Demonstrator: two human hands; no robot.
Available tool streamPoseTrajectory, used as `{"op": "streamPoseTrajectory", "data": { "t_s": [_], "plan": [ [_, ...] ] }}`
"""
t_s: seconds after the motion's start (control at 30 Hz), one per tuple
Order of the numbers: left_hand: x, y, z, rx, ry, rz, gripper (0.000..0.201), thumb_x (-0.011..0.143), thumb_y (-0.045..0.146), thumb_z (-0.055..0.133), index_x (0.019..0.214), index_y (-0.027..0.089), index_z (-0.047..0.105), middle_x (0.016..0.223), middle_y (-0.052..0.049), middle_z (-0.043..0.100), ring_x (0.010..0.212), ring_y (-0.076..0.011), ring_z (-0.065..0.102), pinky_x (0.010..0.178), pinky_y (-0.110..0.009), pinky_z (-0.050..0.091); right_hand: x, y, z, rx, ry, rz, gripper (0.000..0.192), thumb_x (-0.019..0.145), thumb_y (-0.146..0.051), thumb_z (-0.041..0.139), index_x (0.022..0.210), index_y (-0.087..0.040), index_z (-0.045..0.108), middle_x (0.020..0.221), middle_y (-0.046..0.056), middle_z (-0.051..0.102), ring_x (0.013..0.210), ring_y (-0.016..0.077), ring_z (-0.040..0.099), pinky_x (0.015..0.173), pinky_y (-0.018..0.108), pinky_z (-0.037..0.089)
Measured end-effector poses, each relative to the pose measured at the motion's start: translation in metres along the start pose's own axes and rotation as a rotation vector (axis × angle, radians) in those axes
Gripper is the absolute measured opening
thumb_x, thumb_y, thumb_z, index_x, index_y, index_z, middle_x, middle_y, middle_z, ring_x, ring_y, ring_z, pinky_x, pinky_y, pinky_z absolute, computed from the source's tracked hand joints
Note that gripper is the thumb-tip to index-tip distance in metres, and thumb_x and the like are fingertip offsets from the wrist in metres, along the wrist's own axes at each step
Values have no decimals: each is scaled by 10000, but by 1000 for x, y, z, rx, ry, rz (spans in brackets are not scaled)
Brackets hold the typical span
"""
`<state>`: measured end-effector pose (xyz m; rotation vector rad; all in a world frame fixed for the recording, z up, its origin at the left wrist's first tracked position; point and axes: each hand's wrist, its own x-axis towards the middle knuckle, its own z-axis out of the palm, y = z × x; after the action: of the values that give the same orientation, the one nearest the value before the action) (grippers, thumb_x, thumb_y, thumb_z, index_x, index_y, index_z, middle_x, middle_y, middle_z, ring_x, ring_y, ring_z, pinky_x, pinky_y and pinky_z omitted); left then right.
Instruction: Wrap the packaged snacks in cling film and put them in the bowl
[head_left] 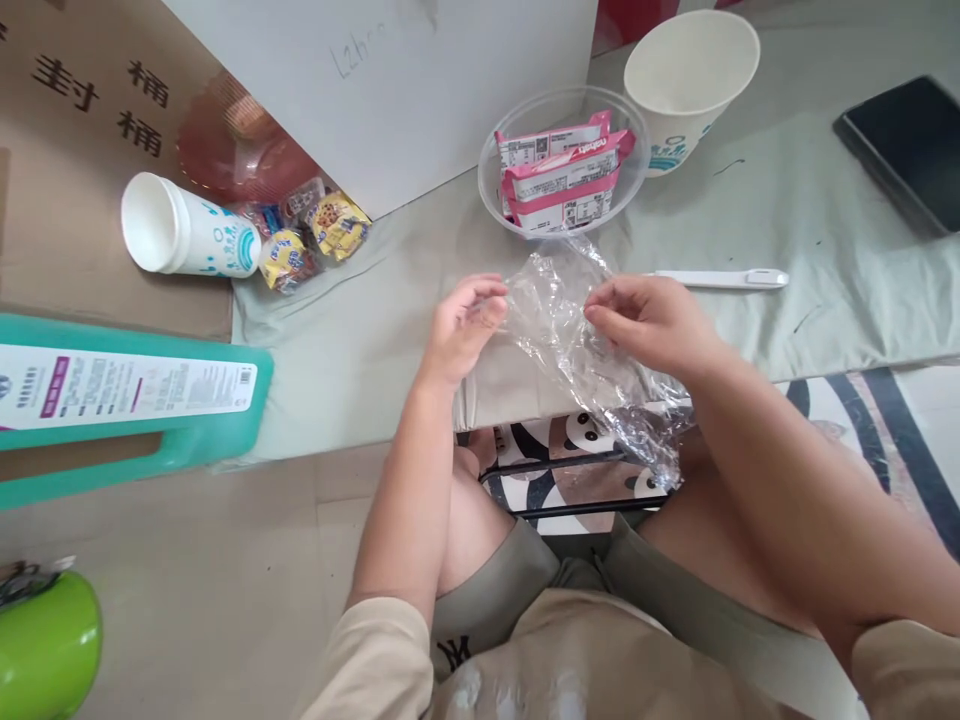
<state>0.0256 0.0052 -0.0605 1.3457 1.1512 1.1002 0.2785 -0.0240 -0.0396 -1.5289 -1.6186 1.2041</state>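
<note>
**Both hands pinch the clear plastic sheet**

Your left hand (461, 325) and right hand (649, 320) hover apart over the near edge of the cloth-covered desk (360, 340), forearms angled inward from your knees. Each pinches one side of the crumpled plastic sheet (577, 350), which sags between them and trails off the edge toward your right knee. Just behind it sits a clear bowl (491, 195) of pink packets (562, 175).

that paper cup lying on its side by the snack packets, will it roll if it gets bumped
Probably: the paper cup lies on its side, empty, so it looks light and free to roll. Its taper would likely curve it round. The snack packets touching its base may stop it that way.
</note>
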Motion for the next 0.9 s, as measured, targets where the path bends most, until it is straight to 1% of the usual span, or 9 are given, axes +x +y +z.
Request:
{"op": "streamPoseTrajectory", "data": {
  "t_s": [0.17,0.3,0.37,0.47,0.6,0.67,0.77,0.83,0.9],
  "plan": [
    [12,-5,20,77,-85,-49,625,686,783,780,998,242,797,1241,-102,692,1177,-232,644,990,-337,510,-5,4,4,48,31,-23,146,818,-359,670,755,-228,654,587,-23,560,522,129,463,536,306,363],
    [20,-4,27,85,-157,-37,422,689,625,865,828,235,782,1248,-85,691,1196,-258,642,981,-374,516,-7,6,1,24,52,-35,170,810,-370,641,723,-226,621,598,-14,559,552,132,451,539,294,340],
    [20,-4,26,66,-137,-49,334,699,515,876,710,215,729,1189,-79,707,1193,-268,644,992,-393,519,-8,7,-2,-12,84,-31,180,810,-362,637,700,-225,597,600,-12,553,558,130,441,544,292,328],
    [19,-3,22,-17,-115,-79,321,715,408,846,602,192,637,1135,-78,703,1181,-262,646,1004,-394,524,-8,6,-6,-50,127,-9,195,816,-349,629,679,-220,576,552,-32,475,530,115,385,542,294,298],
    [21,-4,20,-179,-34,-161,446,672,411,885,570,178,519,1069,-66,675,1075,-231,680,784,-310,563,-8,1,-7,-41,145,3,242,822,-352,633,645,-219,536,539,-42,428,529,109,362,535,296,277],
    [22,-5,21,-234,53,-193,502,641,436,914,599,183,483,1042,-53,668,1080,-228,687,709,-271,554,-8,-1,-7,-30,163,21,297,823,-354,646,613,-224,480,537,-39,432,531,109,369,528,294,271],
    [19,-7,22,-311,148,-227,483,629,486,921,754,219,538,1114,-34,685,1165,-234,681,769,-282,591,-10,1,-8,12,170,81,352,831,-346,661,586,-232,435,526,-26,471,522,117,413,516,293,293],
    [12,-7,24,-372,158,-259,495,645,532,900,898,251,580,1223,-42,694,1260,-255,658,856,-317,612,-10,4,-9,125,152,120,343,853,-378,661,601,-235,480,548,-7,538,520,124,460,509,294,341],
    [2,-5,26,-417,129,-321,527,665,563,873,1008,261,608,1324,-75,689,1321,-274,640,833,-294,615,-9,8,-9,301,140,153,330,865,-463,660,655,-242,534,602,12,597,524,129,492,499,295,389]
  ]
}}
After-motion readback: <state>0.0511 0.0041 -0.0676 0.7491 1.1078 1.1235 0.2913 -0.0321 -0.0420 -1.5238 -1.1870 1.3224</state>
